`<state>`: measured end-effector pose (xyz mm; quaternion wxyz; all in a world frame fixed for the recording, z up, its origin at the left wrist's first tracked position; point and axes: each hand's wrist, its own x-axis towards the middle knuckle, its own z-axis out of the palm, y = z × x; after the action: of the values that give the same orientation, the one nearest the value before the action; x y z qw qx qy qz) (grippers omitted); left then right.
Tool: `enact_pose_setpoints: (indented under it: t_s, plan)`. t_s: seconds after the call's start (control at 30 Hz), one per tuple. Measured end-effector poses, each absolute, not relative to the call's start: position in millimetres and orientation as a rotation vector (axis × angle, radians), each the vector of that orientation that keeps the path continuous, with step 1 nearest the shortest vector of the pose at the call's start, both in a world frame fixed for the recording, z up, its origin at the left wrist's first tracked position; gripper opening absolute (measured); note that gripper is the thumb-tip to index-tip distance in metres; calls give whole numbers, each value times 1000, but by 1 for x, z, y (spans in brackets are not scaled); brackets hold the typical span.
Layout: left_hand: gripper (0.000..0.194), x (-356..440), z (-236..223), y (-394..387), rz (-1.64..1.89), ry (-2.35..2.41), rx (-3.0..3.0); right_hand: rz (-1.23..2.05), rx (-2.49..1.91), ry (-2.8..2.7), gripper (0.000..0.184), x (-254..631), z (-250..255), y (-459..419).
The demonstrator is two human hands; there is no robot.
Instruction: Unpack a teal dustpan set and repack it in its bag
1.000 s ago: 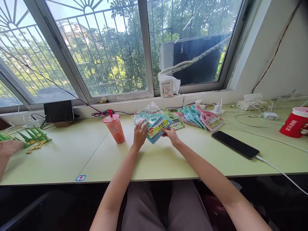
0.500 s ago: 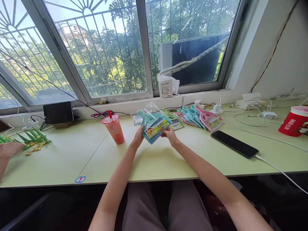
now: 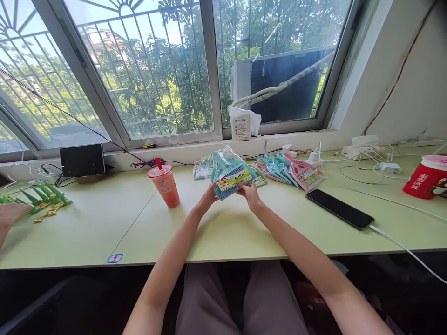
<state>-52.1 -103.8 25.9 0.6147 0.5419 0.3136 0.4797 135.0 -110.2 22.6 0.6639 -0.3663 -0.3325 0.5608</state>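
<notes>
I hold a teal mini broom-and-dustpan set (image 3: 228,174) in a clear plastic bag, lifted a little above the pale green desk (image 3: 104,223). My left hand (image 3: 208,199) grips its lower left edge and my right hand (image 3: 248,193) pinches its lower right edge. Both hands are closed on the pack. Behind it lie more packed sets: a green one (image 3: 257,177), teal ones (image 3: 277,166) and a pink one (image 3: 303,173). Another bagged item (image 3: 202,168) lies flat to the left.
An orange drink cup with a red straw (image 3: 164,185) stands left of my hands. A black phone on a cable (image 3: 339,209) lies to the right, with a red cup (image 3: 424,177) and chargers (image 3: 370,149) beyond. Another person's hand (image 3: 12,214) rests by green pieces (image 3: 42,197) at far left.
The teal pack has been raised off the desk and turned more upright between my hands. My left hand has shifted from its top to its lower edge.
</notes>
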Motion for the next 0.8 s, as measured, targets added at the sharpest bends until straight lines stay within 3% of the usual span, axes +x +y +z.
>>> enact_pose_setpoints:
  t_s: [0.33,0.8]
  plan:
    - [92,-51,28,-108,1318,842,1186,1241,-854,-830,28,129,23,-116]
    - [87,-49,19,-104,1412,998,1076,1167,-907,-957,30,124,20,-116]
